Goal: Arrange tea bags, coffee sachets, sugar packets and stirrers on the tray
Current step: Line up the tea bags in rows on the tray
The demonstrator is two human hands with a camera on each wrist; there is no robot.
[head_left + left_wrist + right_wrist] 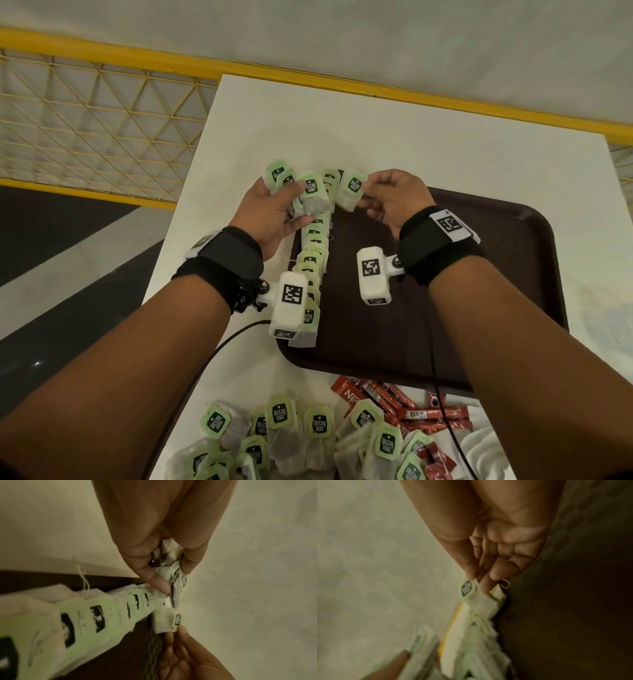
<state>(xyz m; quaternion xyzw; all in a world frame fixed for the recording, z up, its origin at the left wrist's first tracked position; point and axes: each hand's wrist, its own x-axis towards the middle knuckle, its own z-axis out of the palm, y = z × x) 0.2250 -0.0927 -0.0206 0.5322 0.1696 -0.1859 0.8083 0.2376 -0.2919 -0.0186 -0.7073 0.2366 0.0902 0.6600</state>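
A dark brown tray (479,274) lies on the white table (376,137). Along its left side runs a row of overlapping tea bags (313,260) with green tags, also visible as a row of tea bags (82,618) in the left wrist view. My left hand (270,209) grips a bunch of tea bags (310,193) above the tray's far left corner. My right hand (387,195) pinches a single tea bag (352,190) by its edge, just right of the bunch; the single tea bag (469,591) hangs from thumb and fingertips in the right wrist view.
A loose heap of tea bags (291,435) lies at the table's near edge, with red coffee sachets (404,407) beside it on the right. A yellow mesh railing (89,120) stands behind the table on the left. Cables (435,377) trail from both wrists.
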